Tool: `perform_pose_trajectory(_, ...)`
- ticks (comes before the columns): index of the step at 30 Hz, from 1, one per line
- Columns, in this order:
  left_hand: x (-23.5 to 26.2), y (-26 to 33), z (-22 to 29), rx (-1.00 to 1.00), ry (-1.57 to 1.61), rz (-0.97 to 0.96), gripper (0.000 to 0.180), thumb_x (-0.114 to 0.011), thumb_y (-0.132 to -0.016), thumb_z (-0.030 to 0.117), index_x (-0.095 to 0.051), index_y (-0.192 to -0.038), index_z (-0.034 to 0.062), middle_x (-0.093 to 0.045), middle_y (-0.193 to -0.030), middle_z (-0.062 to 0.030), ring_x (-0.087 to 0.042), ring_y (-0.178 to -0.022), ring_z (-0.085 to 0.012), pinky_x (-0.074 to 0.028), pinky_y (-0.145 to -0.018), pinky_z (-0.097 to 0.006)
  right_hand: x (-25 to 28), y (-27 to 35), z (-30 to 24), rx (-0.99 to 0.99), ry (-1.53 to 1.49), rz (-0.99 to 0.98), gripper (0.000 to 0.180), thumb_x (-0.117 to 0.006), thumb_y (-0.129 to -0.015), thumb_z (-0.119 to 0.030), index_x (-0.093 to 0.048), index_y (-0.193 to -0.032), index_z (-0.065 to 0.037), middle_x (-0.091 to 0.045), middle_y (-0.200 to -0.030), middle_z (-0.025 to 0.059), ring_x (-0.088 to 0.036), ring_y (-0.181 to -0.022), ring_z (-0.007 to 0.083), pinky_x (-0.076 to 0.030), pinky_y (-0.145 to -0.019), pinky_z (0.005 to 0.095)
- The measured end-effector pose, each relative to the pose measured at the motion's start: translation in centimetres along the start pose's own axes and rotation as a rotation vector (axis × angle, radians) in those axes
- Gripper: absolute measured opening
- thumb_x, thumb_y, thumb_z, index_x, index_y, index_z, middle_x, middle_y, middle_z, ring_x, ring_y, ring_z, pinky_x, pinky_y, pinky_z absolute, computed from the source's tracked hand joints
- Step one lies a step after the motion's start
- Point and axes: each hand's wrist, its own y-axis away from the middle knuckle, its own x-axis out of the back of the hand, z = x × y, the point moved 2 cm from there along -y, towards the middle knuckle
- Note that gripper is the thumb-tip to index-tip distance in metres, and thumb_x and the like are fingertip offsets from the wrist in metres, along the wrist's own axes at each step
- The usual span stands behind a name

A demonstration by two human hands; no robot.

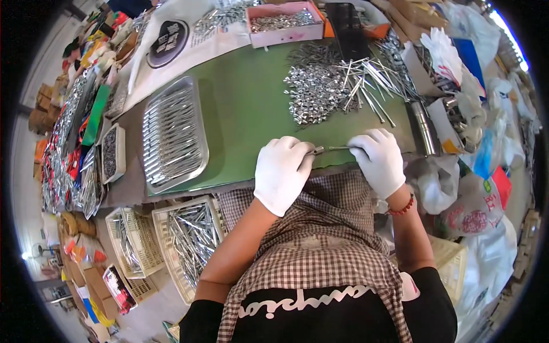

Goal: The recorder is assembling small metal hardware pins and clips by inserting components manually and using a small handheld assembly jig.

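Observation:
Both hands wear white gloves and meet at the near edge of a green mat [246, 108]. My left hand [282, 171] pinches a small silver metal fitting [317, 151] at its fingertips. My right hand [378, 160] grips a thin metal rod [338, 148], whose tip points at the fitting, almost touching it. Just beyond my hands lies a heap of small shiny fittings [314, 91], and to its right a loose scatter of long metal rods [369, 83].
A metal tray [173, 134] of finished rods lies left on the mat. A pink box [284, 22] of small parts stands at the back. White baskets [191, 243] of rods sit by my left knee. Bags and boxes [457, 114] crowd the right side.

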Motion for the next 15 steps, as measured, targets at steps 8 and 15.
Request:
perform_pose_trajectory(8, -0.5, 0.3, 1.0, 0.025, -0.031, 0.004, 0.009, -0.071, -0.079, 0.010, -0.072, -0.088, 0.0085, -0.066, -0.087, -0.0095, -0.062, -0.082, -0.0332, -0.049, -0.077, -0.044, -0.4, -0.5, 0.1, 0.035, -0.016, -0.029, 0.011, -0.071, -0.079, -0.008, -0.069, -0.089, -0.012, -0.066, -0.088, 0.0052, -0.062, -0.091, 0.0296, -0.048, -0.084, 0.0407)
perform_pose_trajectory(15, -0.7, 0.2, 1.1, 0.054, -0.031, 0.014, 0.008, -0.072, -0.078, 0.009, -0.070, -0.085, 0.0096, -0.065, -0.086, -0.0086, -0.062, -0.081, -0.0321, -0.047, -0.074, -0.043, -0.9, -1.2, 0.3, 0.098, -0.042, -0.036, 0.011, -0.072, -0.079, -0.011, -0.068, -0.089, -0.014, -0.066, -0.089, 0.0031, -0.062, -0.091, 0.0289, -0.048, -0.084, 0.0416)
